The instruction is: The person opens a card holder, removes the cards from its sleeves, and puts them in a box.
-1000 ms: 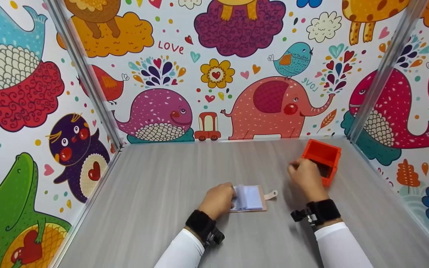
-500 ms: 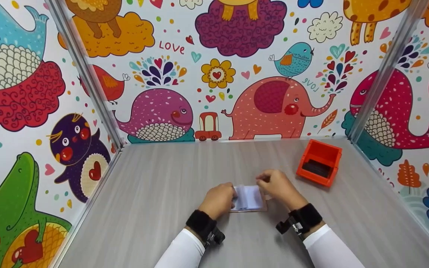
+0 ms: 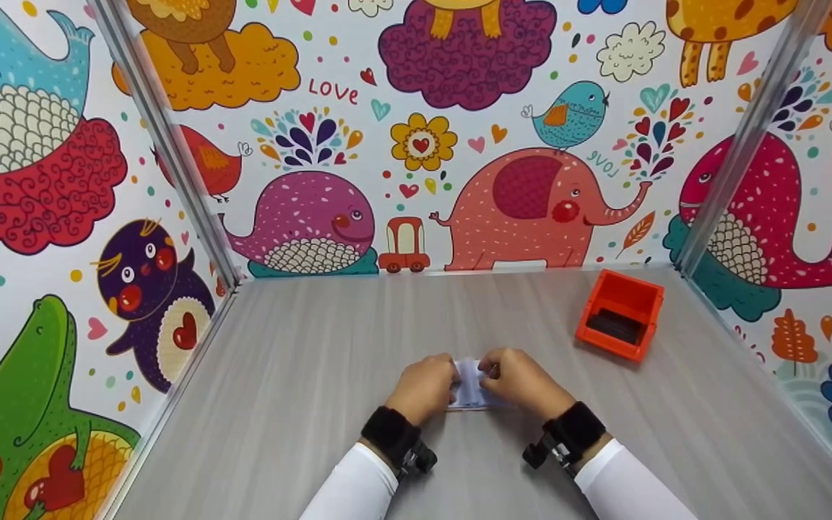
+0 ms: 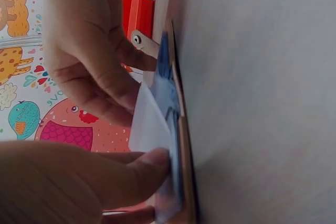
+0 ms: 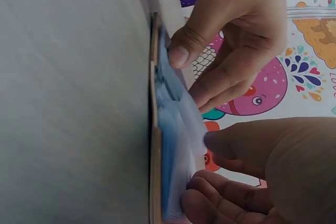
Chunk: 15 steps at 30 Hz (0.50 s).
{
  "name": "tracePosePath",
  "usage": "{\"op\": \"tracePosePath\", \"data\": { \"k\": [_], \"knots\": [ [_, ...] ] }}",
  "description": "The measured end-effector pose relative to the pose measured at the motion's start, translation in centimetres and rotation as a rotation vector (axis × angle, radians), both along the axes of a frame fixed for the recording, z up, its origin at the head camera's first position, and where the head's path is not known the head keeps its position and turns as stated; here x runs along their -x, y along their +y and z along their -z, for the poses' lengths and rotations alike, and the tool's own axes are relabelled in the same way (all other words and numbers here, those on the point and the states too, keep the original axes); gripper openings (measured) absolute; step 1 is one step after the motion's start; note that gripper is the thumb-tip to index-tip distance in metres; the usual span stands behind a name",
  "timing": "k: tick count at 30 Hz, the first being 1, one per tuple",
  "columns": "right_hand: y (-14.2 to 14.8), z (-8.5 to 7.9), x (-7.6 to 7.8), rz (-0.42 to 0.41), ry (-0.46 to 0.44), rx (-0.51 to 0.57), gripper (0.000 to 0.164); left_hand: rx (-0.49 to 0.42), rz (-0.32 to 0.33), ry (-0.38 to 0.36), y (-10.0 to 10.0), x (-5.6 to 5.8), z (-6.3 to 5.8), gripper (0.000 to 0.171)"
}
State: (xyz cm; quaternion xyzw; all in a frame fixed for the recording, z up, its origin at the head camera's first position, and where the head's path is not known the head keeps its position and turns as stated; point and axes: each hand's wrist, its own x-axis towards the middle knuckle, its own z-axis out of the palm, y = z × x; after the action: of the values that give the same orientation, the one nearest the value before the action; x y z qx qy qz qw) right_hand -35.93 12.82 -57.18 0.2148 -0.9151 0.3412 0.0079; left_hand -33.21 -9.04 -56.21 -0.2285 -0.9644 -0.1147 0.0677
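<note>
A small card holder (image 3: 469,384) lies spread on the table, its tan cover holding a stack of clear plastic sleeves (image 4: 149,121) with a bluish tint. My left hand (image 3: 422,386) grips its left side, the thumb pressed on the sleeves and fingers at the edge, as the left wrist view shows. From the right, my right hand (image 3: 524,381) reaches over the holder and pinches a clear sleeve (image 5: 194,124) with thumb and fingers. A pale snap tab (image 4: 144,43) sticks out from the cover in the left wrist view; the right hand hides it in the head view.
An orange-red bin (image 3: 622,296) stands at the back right, with dark flat pieces (image 3: 614,326) inside. The grey wood-look table (image 3: 315,347) ends at printed cartoon walls (image 3: 416,195) behind and on both sides, joined by metal corner posts (image 3: 170,144).
My right hand has travelled left from beside the bin to the card holder and now covers its right half and tab. The left hand has stayed where it was.
</note>
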Motion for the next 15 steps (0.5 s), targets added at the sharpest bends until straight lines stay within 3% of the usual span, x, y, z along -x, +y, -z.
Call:
{"op": "tracePosePath", "data": {
  "k": [10, 15],
  "knots": [
    [0.2, 0.45, -0.17, -0.046, 0.151, -0.076, 0.024, -0.011, -0.009, -0.011, 0.02, -0.36, -0.4, 0.016],
    [0.31, 0.6, -0.12, -0.053, 0.166, -0.076, 0.024, -0.02, -0.002, 0.006, -0.22, -0.55, -0.5, 0.018]
  ]
}}
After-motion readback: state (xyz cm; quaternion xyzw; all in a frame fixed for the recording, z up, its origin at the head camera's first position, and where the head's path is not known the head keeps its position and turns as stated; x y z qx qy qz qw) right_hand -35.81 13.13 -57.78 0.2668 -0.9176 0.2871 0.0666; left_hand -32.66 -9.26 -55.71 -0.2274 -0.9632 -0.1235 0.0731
